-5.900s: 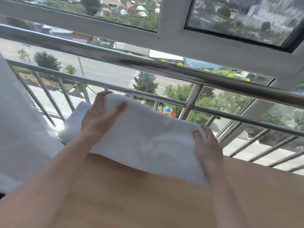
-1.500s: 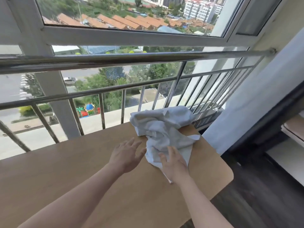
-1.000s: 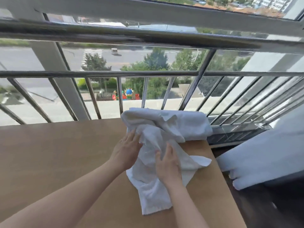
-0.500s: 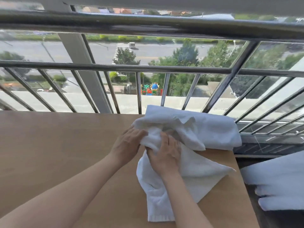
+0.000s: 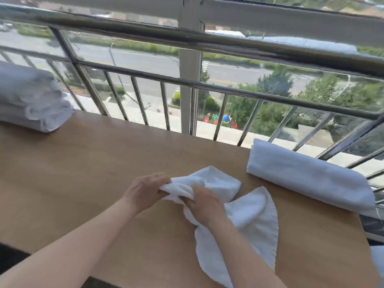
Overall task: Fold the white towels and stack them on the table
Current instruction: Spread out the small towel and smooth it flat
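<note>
Crumpled white towel (image 5: 249, 217) spread loosely across the middle of the wooden table (image 5: 83, 163), lower end trailing toward the near edge. Bunched upper end gripped by the left hand (image 5: 145, 190) and the right hand (image 5: 204, 202), fingers of both curled into the cloth (hands close together, side by side). Folded towel (image 5: 307, 179) lying apart at the far right edge, beside the metal railing (image 5: 228, 88). Stack of folded towels (image 5: 31, 100) at far left.
</note>
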`<state>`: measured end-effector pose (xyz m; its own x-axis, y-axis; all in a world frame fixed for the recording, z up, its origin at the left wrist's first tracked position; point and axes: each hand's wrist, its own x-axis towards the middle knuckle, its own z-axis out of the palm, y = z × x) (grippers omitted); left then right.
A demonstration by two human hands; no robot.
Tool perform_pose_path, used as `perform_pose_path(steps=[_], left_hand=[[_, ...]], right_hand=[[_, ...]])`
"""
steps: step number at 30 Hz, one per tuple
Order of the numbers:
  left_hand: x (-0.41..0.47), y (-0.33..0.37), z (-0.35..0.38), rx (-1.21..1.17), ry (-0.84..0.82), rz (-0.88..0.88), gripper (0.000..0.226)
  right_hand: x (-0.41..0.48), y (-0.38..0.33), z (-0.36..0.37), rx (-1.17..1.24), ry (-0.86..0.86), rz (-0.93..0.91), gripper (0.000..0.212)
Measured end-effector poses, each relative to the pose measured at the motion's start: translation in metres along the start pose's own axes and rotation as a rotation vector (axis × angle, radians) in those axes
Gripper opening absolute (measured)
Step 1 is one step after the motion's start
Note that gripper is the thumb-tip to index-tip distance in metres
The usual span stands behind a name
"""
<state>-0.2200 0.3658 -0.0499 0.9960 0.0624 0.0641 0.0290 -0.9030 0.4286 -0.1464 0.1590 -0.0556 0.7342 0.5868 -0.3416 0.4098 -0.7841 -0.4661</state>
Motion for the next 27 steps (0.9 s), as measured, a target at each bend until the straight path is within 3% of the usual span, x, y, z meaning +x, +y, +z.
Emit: perform_pose_path(steps=[5,8,11,14,18,22,27], left_hand=[[-0.076,-0.072,-0.054,-0.026,0.005,-0.073,0.022],[-0.117,-0.116,-0.088,-0.013,-0.014,-0.096,0.046],[-0.148,-0.161,-0.114,0.076,-0.084,-0.198,0.044],[-0.172,-0.209,-0.138,0.133,-0.084,-0.308,0.056],[-0.176,-0.248,-0.150,-0.137,0.024,-0.311,0.058],[-0.150,-0.271,-0.144,-0.513,0.102,-0.460,0.046],[-0.108,-0.293,-0.133,-0.644,-0.016,-0.546,0.027]], right_hand=[[-0.002,-0.096,0.041,-0.053,0.003,-0.082,0.049],[-0.001,-0.149,0.065,-0.095,0.032,-0.139,0.041],[0.007,-0.190,0.081,-0.179,0.086,-0.175,0.038],[0.021,-0.213,0.091,-0.218,0.107,-0.149,0.031],[0.045,-0.235,0.101,-0.206,0.143,-0.138,0.039],[0.077,-0.242,0.107,-0.165,0.159,-0.083,0.040],[0.128,-0.222,0.111,-0.145,0.145,-0.052,0.040]])
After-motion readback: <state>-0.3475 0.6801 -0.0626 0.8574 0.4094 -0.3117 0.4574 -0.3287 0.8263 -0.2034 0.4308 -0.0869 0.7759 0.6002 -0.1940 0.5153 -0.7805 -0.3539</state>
